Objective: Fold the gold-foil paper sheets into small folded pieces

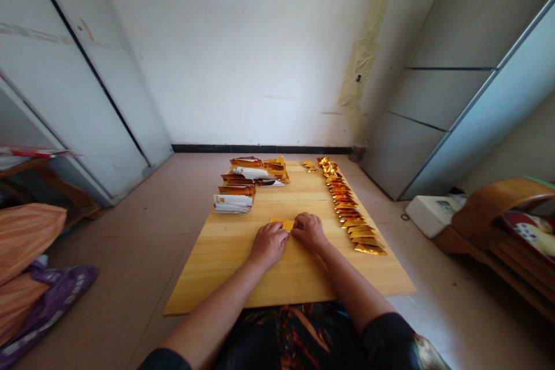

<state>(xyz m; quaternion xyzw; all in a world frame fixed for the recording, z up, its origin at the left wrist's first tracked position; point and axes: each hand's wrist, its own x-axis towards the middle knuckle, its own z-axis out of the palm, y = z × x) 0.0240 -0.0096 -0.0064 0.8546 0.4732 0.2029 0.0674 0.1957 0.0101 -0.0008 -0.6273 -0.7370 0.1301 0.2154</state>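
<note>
A small piece of gold foil wrapper lies on the wooden board between my two hands. My left hand has its fingers closed on the wrapper's left and near edge. On the other side, my right hand pinches the wrapper's right end. The fingers hide much of the foil, so its full shape cannot be made out. To the right, a long row of folded gold foil pieces overlaps along the board's edge. A few loose gold foil pieces sit at the far side.
Stacks of brown and white wrappers stand at the board's far left. The wooden board rests low over a tiled floor. A grey refrigerator, a white box and a wooden chair are on the right; bags lie left.
</note>
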